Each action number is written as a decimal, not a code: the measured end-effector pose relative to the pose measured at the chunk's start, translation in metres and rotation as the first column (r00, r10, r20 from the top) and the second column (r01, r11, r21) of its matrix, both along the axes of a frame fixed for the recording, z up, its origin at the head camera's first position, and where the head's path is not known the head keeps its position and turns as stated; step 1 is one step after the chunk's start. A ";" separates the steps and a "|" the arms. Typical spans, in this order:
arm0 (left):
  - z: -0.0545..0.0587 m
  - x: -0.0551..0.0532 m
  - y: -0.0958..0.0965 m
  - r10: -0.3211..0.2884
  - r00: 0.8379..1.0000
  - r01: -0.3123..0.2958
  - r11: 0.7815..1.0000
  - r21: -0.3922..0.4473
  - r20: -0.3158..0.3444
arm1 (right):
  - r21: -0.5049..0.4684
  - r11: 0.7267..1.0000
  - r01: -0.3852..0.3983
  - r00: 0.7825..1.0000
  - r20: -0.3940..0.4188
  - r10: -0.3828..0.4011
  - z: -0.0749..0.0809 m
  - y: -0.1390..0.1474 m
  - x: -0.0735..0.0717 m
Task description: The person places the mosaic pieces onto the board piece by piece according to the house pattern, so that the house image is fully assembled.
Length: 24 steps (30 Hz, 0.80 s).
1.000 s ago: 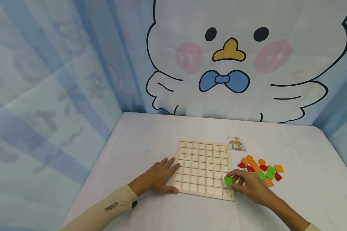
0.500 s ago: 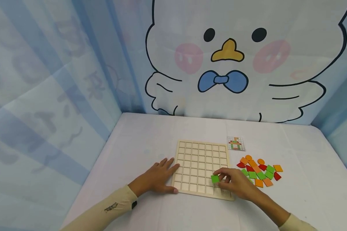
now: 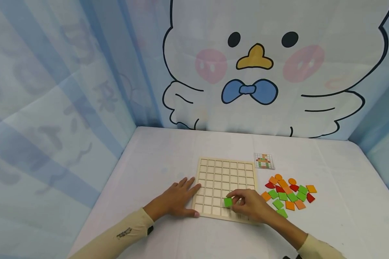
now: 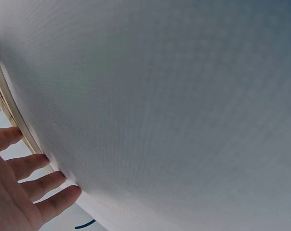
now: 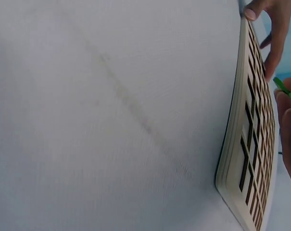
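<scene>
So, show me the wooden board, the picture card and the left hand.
Wooden board (image 3: 226, 178): head view, bare squares mid-grid.
Picture card (image 3: 264, 161): head view, middle of printed face.
Left hand (image 3: 177, 199): head view, back of hand.

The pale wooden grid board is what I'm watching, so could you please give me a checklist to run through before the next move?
1. Green square tile gripped: ok; the right hand pinches it.
2. Pale wooden grid board steadied: ok; the left hand touches its left edge.
3. Tile seated in a cell: not ok; it is held above the board.
4. Cells beneath the right hand free: cannot tell; the hand hides them.
5. Square printed pattern card uncovered: ok; it lies beside the board's far right corner.
</scene>
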<state>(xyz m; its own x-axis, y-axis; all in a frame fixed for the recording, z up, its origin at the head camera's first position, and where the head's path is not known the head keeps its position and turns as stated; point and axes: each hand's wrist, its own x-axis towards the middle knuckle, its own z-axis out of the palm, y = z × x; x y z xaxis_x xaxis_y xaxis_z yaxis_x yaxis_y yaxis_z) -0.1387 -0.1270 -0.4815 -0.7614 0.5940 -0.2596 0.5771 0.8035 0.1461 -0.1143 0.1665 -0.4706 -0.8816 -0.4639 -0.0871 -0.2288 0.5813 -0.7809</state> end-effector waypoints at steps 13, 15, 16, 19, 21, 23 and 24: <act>0.000 0.000 -0.001 -0.006 1.000 0.006 1.000 -0.001 -0.013 | -0.019 0.999 -0.050 0.999 0.000 0.050 -0.008 -0.031 -0.002; 0.000 0.000 -0.002 -0.010 1.000 0.010 1.000 0.000 -0.019 | -0.020 0.998 -0.052 0.999 -0.006 0.052 -0.009 -0.035 -0.002; 0.000 0.000 -0.002 -0.013 1.000 0.013 1.000 0.000 -0.023 | -0.020 0.998 -0.052 0.999 -0.008 0.052 -0.010 -0.037 -0.003; 0.000 0.000 -0.003 -0.017 1.000 0.017 1.000 0.003 -0.026 | -0.014 0.998 -0.056 0.998 -0.023 0.055 -0.011 -0.042 -0.003; 0.001 0.000 -0.003 -0.017 1.000 0.017 1.000 0.007 -0.023 | -0.003 0.998 -0.060 0.998 -0.028 0.060 -0.011 -0.045 -0.003; 0.001 0.000 -0.002 -0.017 1.000 0.017 1.000 0.009 -0.022 | 0.011 0.998 -0.062 0.998 -0.031 0.063 -0.011 -0.048 -0.003; 0.001 0.000 -0.002 -0.017 1.000 0.018 1.000 0.009 -0.022 | 0.021 0.998 -0.062 0.998 -0.030 0.062 -0.011 -0.049 -0.002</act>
